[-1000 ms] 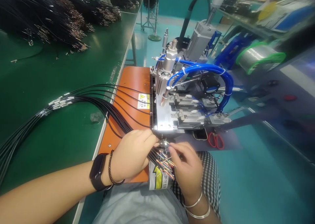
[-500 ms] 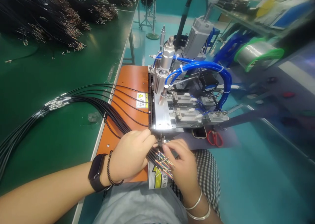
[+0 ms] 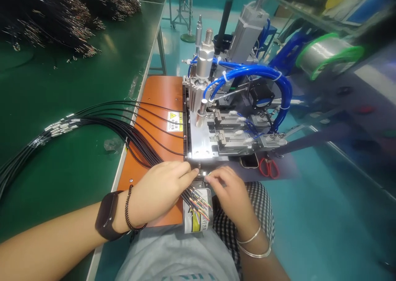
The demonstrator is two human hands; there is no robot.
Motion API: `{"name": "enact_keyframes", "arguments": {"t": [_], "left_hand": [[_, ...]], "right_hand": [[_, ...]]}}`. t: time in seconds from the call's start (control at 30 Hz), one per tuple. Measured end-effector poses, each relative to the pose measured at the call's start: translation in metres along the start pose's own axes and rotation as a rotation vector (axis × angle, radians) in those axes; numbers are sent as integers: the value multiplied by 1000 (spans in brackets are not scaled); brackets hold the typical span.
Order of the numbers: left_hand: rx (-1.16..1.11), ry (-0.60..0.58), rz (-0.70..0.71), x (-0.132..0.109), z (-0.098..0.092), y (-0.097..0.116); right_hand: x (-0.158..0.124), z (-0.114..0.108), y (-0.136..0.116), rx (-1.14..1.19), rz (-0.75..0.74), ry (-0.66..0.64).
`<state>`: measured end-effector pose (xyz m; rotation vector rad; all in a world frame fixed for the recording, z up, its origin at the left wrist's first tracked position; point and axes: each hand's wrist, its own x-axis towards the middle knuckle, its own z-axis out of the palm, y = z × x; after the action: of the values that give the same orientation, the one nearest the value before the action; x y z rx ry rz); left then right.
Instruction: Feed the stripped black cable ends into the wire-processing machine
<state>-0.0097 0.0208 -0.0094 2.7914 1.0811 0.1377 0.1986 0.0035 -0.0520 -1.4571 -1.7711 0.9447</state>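
Note:
My left hand is closed round a bundle of black cables above the orange plate. Its thumb and forefinger point at the small fixture at the machine's near end. From under this hand, the stripped ends with coloured wires fan out. My right hand has its thumb and forefinger pinched by the fixture's right side, on what look like thin wire ends, too small to make out fully. Several single black cables run across the plate into the machine.
Blue air hoses arch over the machine. Red-handled scissors and a phone lie right of it. A green table at left carries heaps of black cables. A green-rimmed wire spool stands at right.
My right hand has drawn slightly away from the cable bundle's stripped ends, widening the gap between the hands. My left hand still holds the bundle. The whole view has shifted a little.

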Motion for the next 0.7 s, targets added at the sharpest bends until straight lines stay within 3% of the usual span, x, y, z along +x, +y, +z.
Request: {"name": "enact_keyframes", "arguments": {"t": [0.1,0.17,0.33,0.7], "left_hand": [[33,17,15,0,3,-2],[52,0,19,0,3,-3],[96,-31,5,4,1,0],[183,-75,0,4,3,7]], "right_hand": [[2,1,6,259,246,-144],[4,1,9,414,324,-206],[6,3,10,521,358,-175],[7,3,4,347,319,-49]]}}
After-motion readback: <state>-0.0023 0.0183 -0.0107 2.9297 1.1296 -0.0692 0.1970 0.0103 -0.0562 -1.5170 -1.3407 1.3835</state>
